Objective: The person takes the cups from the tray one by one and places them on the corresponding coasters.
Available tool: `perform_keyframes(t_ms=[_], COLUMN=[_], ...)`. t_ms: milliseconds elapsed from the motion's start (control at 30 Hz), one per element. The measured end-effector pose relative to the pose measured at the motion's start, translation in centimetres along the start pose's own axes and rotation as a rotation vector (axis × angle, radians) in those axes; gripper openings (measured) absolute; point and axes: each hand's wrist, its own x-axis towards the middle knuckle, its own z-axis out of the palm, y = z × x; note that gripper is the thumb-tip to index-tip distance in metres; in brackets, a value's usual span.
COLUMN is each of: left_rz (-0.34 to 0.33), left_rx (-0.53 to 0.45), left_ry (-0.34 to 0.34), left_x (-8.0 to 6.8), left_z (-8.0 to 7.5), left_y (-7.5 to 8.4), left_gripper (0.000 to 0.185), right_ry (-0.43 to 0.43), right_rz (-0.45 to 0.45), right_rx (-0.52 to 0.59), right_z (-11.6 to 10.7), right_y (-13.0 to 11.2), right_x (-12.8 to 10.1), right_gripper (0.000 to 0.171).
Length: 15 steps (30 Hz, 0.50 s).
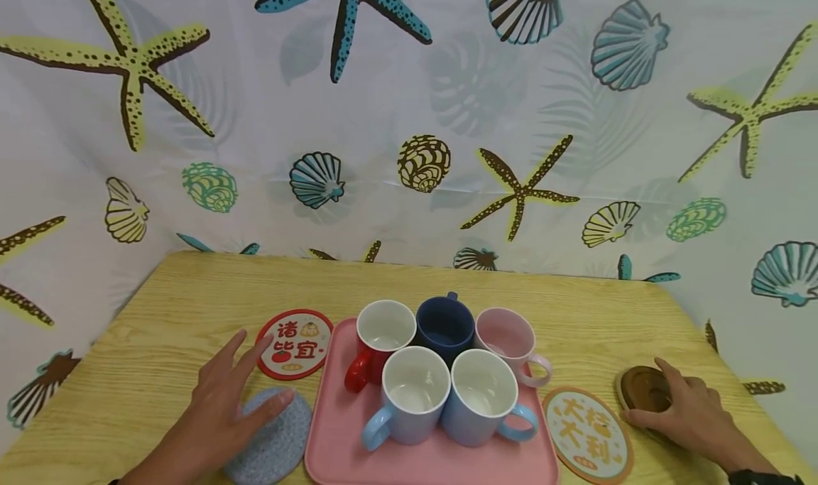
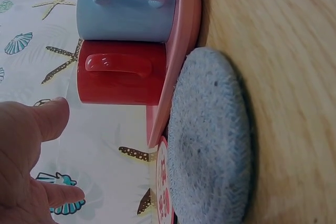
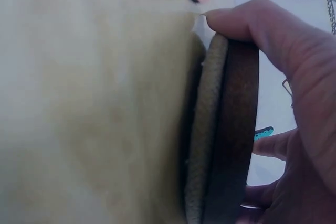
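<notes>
My left hand point(image 1: 220, 407) hovers with spread fingers over a round blue-grey woven coaster point(image 1: 271, 435), beside a red-rimmed printed coaster point(image 1: 296, 344). It holds nothing. On the right, my right hand point(image 1: 693, 414) grips the edges of a round dark brown wooden coaster point(image 1: 644, 388). Beneath it lies a beige woven coaster point(image 3: 202, 135), seen edge-on in the right wrist view, where the thumb reaches its rim. Between the hands, a pink tray point(image 1: 441, 467) carries several mugs: a red mug point(image 2: 123, 85), a navy mug point(image 1: 445, 322), a pink mug point(image 1: 506, 332) and two light blue mugs point(image 1: 415, 393).
A round orange-rimmed printed coaster point(image 1: 588, 432) lies between the tray and my right hand. The wood-grain table point(image 1: 211, 293) ends at a white cloth backdrop point(image 1: 383, 116) printed with starfish and shells, which also rises along both sides.
</notes>
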Motion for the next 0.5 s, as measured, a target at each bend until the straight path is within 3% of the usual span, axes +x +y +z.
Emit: perform_keyframes(t_ms=[133, 300, 500], left_rz=[-0.006, 0.002, -0.001], left_rx=[0.014, 0.030, 0.020], left_ry=[-0.008, -0.008, -0.013], left_x=[0.1, 0.2, 0.3], left_z=[0.0, -0.1, -0.2], left_y=[0.3, 0.4, 0.6], left_gripper=[0.088, 0.086, 0.086], right_ry=[0.002, -0.063, -0.061], right_rz=[0.013, 0.091, 0.044], right_rx=[-0.010, -0.003, -0.008], right_z=[0.6, 1.2, 1.8], right_y=[0.1, 0.1, 0.7], right_x=[-1.6, -3.5, -4.5], right_gripper=[0.108, 0.113, 0.107])
